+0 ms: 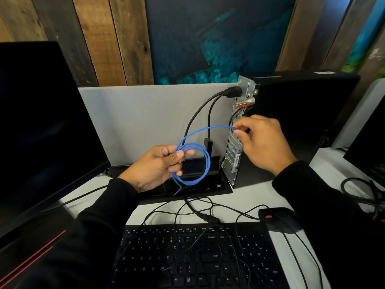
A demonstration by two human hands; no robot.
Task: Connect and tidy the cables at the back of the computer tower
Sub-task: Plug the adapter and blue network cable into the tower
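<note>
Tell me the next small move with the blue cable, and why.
Probably ease the right hand toward the tower's rear panel and seat the blue cable end in a port. That hand pinches the end right beside the panel, while the left hand holds the coiled slack.

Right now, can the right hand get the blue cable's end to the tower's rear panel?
Probably yes. The right hand already pinches the blue cable by its end right against the rear panel of the tower, with nothing between them. The left hand holds the coiled slack clear. Which port it faces is hidden by the fingers.
</note>
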